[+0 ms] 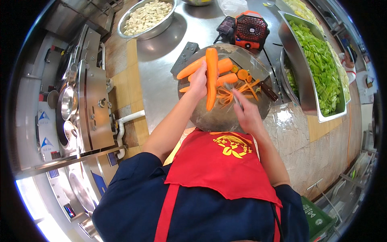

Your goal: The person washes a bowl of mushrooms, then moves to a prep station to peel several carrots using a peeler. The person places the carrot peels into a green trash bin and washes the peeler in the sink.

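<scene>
My left hand (pixel 198 81) grips a long orange carrot (pixel 212 75), held lengthwise above a round chopping board (pixel 208 118). In my right hand (pixel 248 112) is a metal peeler (pixel 237 98), slightly blurred, its head just right of the carrot and apart from it. Thin carrot peelings (pixel 225 96) lie on the board beneath the peeler. Several other carrots (pixel 227 79) rest behind my left hand, partly hidden by it. Cut carrot ends (pixel 242 74) sit near a cleaver (pixel 249 63), which lies flat with its dark wooden handle (pixel 268 91) pointing toward the right front.
A grey block (pixel 184 59) touches the board's back left. Behind stand an orange-and-black fan (pixel 251 28) and a steel bowl (pixel 165 27) of pale cubes. At right, a deep steel pan (pixel 302 69) holds chopped green vegetables (pixel 317 60). A stove (pixel 96 106) lines the left; a person (pixel 349 63) is far right.
</scene>
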The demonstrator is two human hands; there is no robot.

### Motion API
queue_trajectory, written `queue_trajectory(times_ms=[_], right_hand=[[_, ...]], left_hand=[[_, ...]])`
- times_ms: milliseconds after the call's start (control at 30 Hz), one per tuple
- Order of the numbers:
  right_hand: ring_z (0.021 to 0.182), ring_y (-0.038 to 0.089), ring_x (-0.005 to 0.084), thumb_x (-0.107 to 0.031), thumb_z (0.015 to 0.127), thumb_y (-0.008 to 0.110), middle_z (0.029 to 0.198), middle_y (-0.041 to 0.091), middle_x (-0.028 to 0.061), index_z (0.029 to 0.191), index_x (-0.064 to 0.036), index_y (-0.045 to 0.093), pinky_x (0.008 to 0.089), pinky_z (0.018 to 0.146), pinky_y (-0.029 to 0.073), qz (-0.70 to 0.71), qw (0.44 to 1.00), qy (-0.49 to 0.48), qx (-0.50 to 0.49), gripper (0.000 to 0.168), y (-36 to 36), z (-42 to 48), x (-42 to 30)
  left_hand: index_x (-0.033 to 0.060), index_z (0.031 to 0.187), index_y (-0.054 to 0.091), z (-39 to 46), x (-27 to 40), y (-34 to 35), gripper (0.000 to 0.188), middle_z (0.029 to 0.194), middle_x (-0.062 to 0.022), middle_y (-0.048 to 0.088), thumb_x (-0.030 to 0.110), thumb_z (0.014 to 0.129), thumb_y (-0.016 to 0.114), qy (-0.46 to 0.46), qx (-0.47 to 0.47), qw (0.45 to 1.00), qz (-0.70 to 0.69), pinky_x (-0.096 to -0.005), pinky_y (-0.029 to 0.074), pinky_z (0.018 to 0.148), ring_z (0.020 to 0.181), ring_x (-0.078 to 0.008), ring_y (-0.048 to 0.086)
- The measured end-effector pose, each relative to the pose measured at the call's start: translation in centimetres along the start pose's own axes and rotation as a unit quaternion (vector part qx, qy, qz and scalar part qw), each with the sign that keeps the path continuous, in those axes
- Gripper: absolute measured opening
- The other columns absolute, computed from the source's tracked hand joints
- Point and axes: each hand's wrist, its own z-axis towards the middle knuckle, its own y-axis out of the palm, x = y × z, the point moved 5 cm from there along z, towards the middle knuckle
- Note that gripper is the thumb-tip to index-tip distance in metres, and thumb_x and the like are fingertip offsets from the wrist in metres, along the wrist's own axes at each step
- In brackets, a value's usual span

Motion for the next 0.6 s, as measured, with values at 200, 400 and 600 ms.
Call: queue_trajectory(times_ms=[200, 400, 600], right_hand=[[0.11, 0.063, 0.0443, -0.009, 0.098, 0.051, 0.124, 0.063, 0.0294, 0.148, -0.001, 0.043, 0.046, 0.091, 0.051, -0.017, 0.988, -0.06, 0.14, 0.051, -0.1, 5.1, -0.7], [0.104, 0.061, 0.0495, -0.008, 0.096, 0.052, 0.113, 0.064, 0.0323, 0.15, -0.004, 0.04, 0.052, 0.089, 0.049, -0.046, 0.993, 0.018, -0.109, 0.055, 4.6, -2.9, 0.7], [0.11, 0.062, 0.0458, -0.009, 0.097, 0.055, 0.12, 0.064, 0.0295, 0.146, -0.01, 0.048, 0.0459, 0.093, 0.05, -0.001, 0.995, 0.061, -0.082, 0.05, 0.9, -1.6, -1.1]], left_hand=[[0.0037, 0.125, 0.06, -3.3, -0.5, 3.3, 0.038, 0.107, -0.0075, 0.068, 0.035, 0.108, 0.05, 0.001, -0.043, 0.993, 0.105, -0.0339, 0.054, 0.081, 0.09, -0.0185, 0.065], [0.0042, 0.127, 0.059, 1.7, -0.9, 0.0, 0.037, 0.117, -0.0058, 0.065, 0.034, 0.108, 0.05, 0.107, 0.105, 0.989, -0.013, -0.0364, 0.054, 0.088, 0.101, -0.0176, 0.062], [0.005, 0.126, 0.059, 1.4, -0.1, -1.0, 0.045, 0.112, -0.0111, 0.067, 0.042, 0.11, 0.039, 0.038, 0.07, 0.994, -0.071, -0.0382, 0.054, 0.087, 0.098, -0.0224, 0.064]])
